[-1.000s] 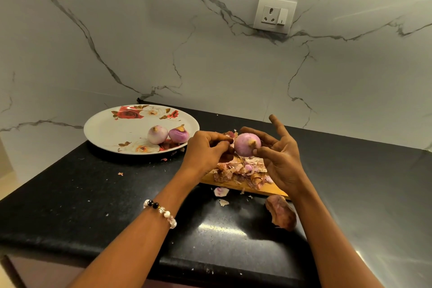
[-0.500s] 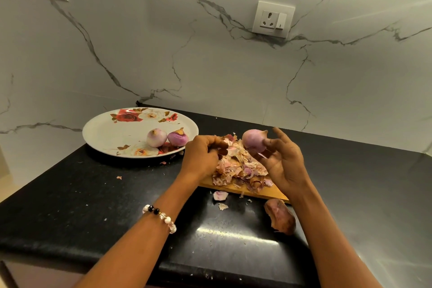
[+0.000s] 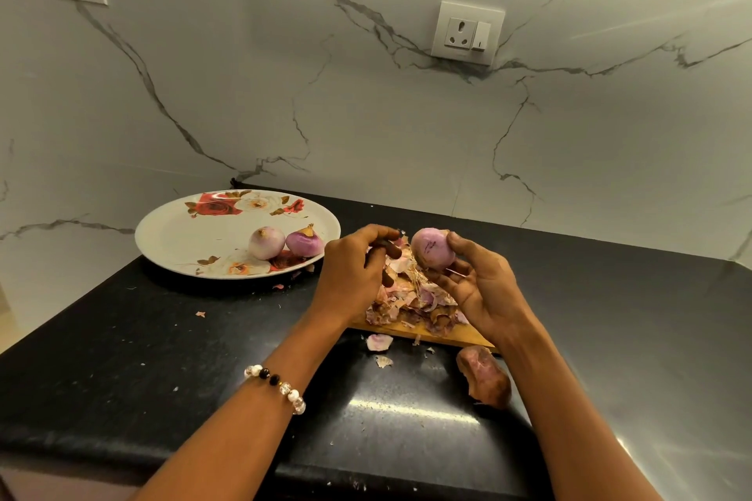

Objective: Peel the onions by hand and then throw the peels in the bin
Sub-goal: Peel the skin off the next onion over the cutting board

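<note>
Lifted rightward, onion (image 3: pixel 432 253) sits in right grip (image 3: pixel 474 281).

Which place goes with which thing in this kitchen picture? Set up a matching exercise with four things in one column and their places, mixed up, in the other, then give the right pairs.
Things
1. peeled onion
2. two onions
3. pile of peels
4. unpeeled onion

Places
A. on the wooden board
B. on the flowered plate
C. in the right hand
D. on the black counter, near the board's front corner

Pairs: 1-C, 2-B, 3-A, 4-D
</note>
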